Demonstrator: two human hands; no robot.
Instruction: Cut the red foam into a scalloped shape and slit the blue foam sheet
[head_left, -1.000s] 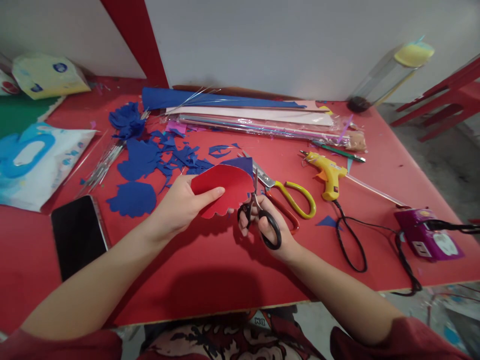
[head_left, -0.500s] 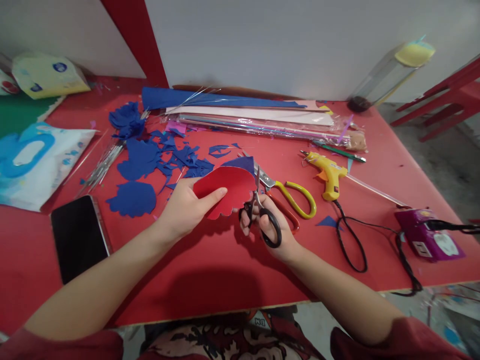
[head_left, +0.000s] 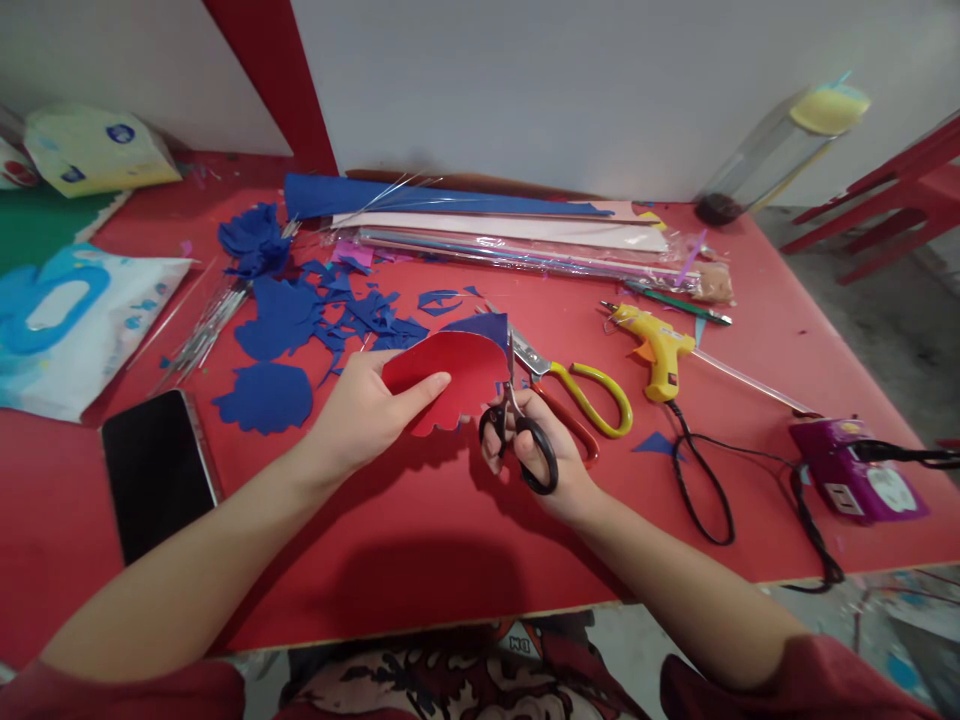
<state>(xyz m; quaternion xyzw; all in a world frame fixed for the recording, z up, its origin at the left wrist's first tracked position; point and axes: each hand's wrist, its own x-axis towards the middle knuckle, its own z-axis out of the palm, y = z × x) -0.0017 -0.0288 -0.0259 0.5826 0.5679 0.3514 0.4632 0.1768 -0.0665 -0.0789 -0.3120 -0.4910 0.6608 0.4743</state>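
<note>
My left hand (head_left: 375, 405) pinches a red paper piece (head_left: 465, 370) with a scalloped lower edge, thumb on top. Blue paper (head_left: 484, 326) shows behind its upper right edge. Fingers of my right hand (head_left: 551, 455) are in the loops of small black-handled scissors (head_left: 508, 400), whose blades point up at the red piece's right edge. Behind them lie larger scissors (head_left: 592, 390) with one yellow and one red handle. Left of the red piece are cut blue petal shapes (head_left: 264, 397) and blue scraps (head_left: 379, 318).
A yellow glue gun (head_left: 652, 345) lies to the right, its cord near a purple box (head_left: 855, 470). A phone (head_left: 159, 475), a wipes pack (head_left: 82, 320) and wire stems (head_left: 206, 330) are at left. Rolled sheets (head_left: 450, 197) lie at the back; a clear bottle (head_left: 780, 150) stands back right.
The scissors have shifted slightly left and their blades have come closer together. The red piece has tilted a little in my left hand. Other things stay put.
</note>
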